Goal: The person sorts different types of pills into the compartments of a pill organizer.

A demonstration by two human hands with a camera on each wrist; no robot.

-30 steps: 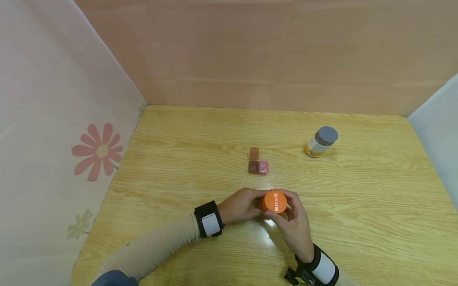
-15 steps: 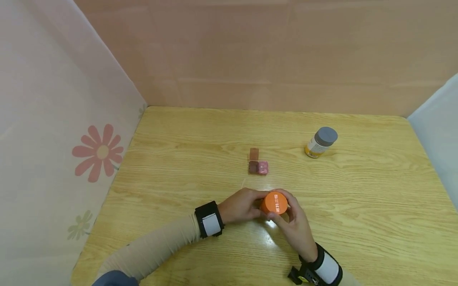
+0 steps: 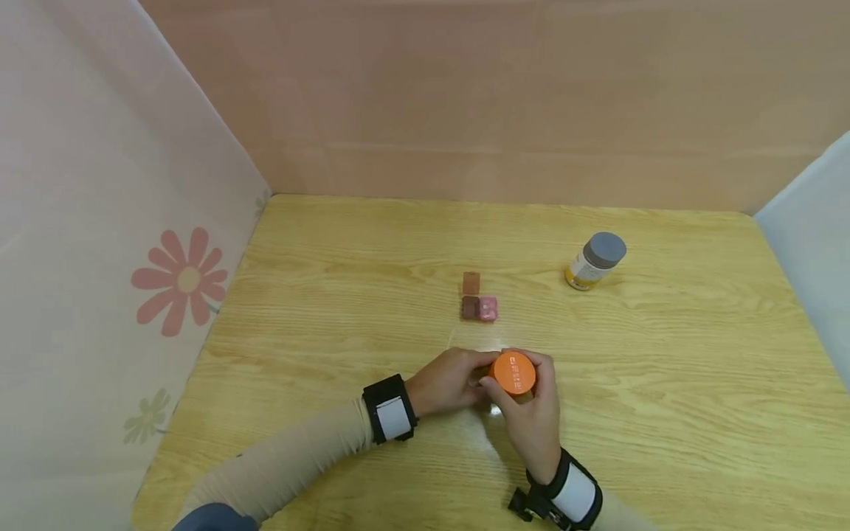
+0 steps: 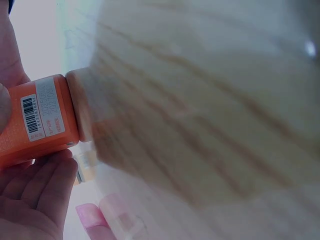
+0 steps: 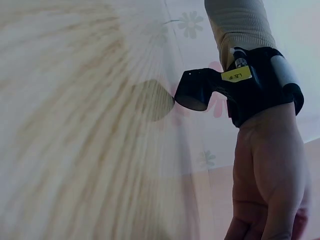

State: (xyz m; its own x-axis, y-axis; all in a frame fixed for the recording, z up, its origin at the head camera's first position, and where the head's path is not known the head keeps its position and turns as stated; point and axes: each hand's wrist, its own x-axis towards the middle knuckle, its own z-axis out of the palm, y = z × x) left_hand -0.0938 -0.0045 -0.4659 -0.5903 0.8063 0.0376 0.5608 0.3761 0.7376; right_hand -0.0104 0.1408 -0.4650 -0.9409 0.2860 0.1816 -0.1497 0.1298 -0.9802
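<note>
An orange bottle (image 4: 40, 120) with a barcode sticker stands upright near the front middle of the table, its round orange lid (image 3: 514, 372) bearing white lettering. From the left side my left hand (image 3: 448, 380) holds the bottle's body between fingers and thumb. My right hand (image 3: 534, 420) grips around the lid, thumb on its near left side and fingers along its far right. In the left wrist view the left hand's fingers (image 4: 37, 190) lie along the bottle. The right wrist view shows the left hand (image 5: 272, 165) but not the bottle.
Beyond the hands, a dark brown block (image 3: 470, 308) touches a pink block (image 3: 488, 309), with an orange-brown block (image 3: 471, 283) behind. A grey-capped bottle (image 3: 594, 262) stands at the back right. Cloth walls border the wooden table (image 3: 345, 251) on the back and sides.
My right wrist has swung to the left and the right hand has turned around the lid. The lid's lettering has shifted slightly right and changed angle. The left hand stays in place.
</note>
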